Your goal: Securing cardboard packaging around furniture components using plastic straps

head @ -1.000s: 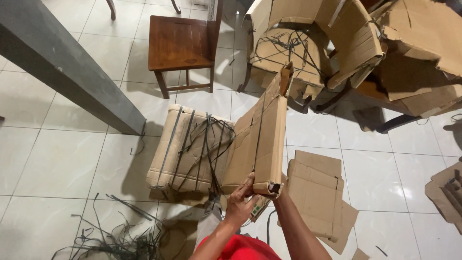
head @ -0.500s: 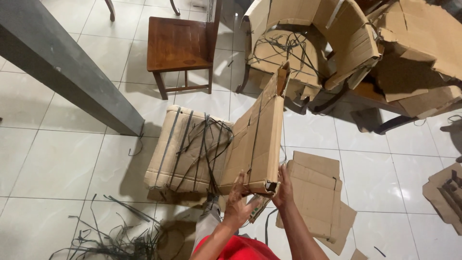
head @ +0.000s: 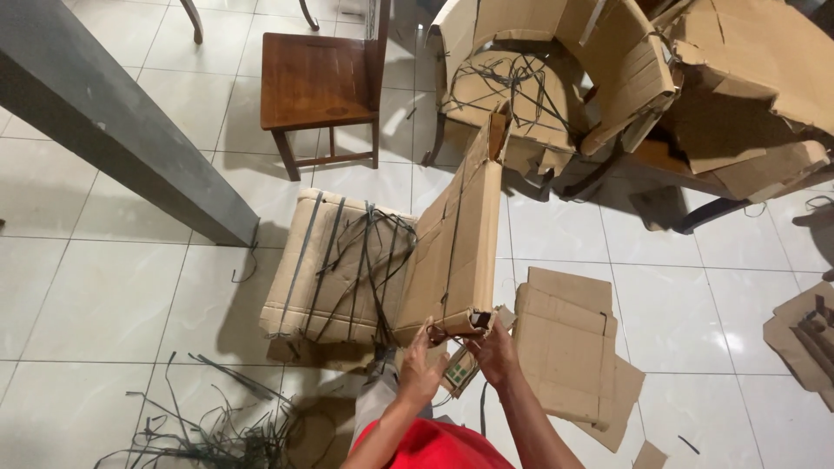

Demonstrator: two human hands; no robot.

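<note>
We see L hand (head: 420,372) + R hand (head: 493,349) gripping btm edge of box (head: 454,252) – flattened, tilted up, strapped bundle (head: 334,267) beside, chair (head: 317,82) behind

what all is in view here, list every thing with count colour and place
flat cardboard pack: one, brown, tilted up at centre, near end at both hands
strapped cardboard bundle: one, tan with dark straps, on the floor left of the pack
wooden chair: one, dark brown, top centre
grey beam: one, slanting across top left
wrapped furniture pile: one heap, brown cardboard, top right
loose cardboard sheets: a few, brown, floor at right of the hands
cut straps: a tangle, dark, floor bottom left
tiled floor: white
left hand: at the pack's near end
right hand: at the pack's near corner
</note>
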